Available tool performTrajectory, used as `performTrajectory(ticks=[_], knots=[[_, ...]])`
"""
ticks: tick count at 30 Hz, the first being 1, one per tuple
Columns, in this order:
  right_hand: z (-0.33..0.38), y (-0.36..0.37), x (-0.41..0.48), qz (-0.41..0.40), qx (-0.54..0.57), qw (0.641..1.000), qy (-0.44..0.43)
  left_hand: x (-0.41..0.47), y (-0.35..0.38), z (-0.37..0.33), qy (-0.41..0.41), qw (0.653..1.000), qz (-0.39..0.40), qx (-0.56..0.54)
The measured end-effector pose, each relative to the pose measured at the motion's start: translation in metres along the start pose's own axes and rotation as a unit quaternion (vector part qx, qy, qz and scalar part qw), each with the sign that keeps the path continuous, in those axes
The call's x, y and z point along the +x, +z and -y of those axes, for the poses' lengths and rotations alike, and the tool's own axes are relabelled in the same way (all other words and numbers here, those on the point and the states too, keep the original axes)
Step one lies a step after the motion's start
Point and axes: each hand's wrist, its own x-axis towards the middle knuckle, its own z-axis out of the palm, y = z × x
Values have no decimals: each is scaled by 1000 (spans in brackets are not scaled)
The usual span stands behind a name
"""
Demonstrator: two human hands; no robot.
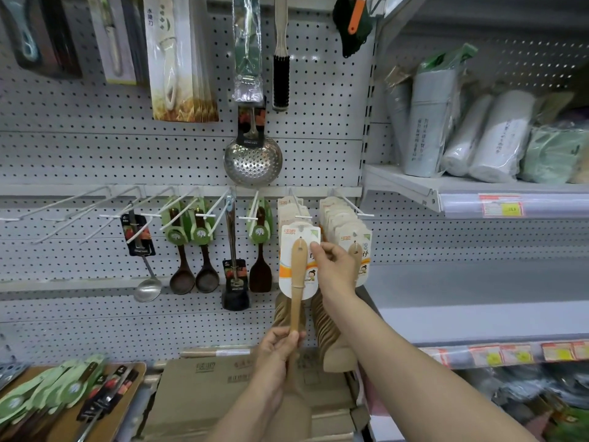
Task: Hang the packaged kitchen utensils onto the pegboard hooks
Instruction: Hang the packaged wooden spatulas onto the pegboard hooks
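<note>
Near the right edge of the pegboard (318,154), in its lower row of hooks, I hold one packaged wooden utensil (298,275) upright in front of me. My left hand (279,349) is low, and its fingers (271,341) are curled around the thin lower part of the handle. The head of the utensil is hidden behind this hand. My right hand (336,266) is higher, at the right side of the white and orange card (288,266) that is tied to the handle. There my thumb and fingers (317,248) pinch the card's right edge, so both hands are closed on the same package.

The top of the card, with its hanging hole, is just under the white tip of a hook (302,215). I cannot tell if the hole is already on the hook. Behind the card, more of the same packs (288,208) hang on this hook. Another full row of them (342,224) hangs on the next hook to the right, just behind my right hand.

Further left on the pegboard hang two dark wooden ladles (194,277), and above them a steel skimmer (253,161). Under my arms stands a cardboard box (204,387).
</note>
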Motion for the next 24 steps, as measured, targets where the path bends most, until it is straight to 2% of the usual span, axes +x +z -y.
performTrajectory(ticks=[11, 24], knots=[[-16, 7, 26, 11, -25, 999, 33, 33, 6, 9, -48, 998, -24, 22], [-24, 13, 52, 22, -52, 996, 71, 84, 8, -8, 1, 975, -72, 212]])
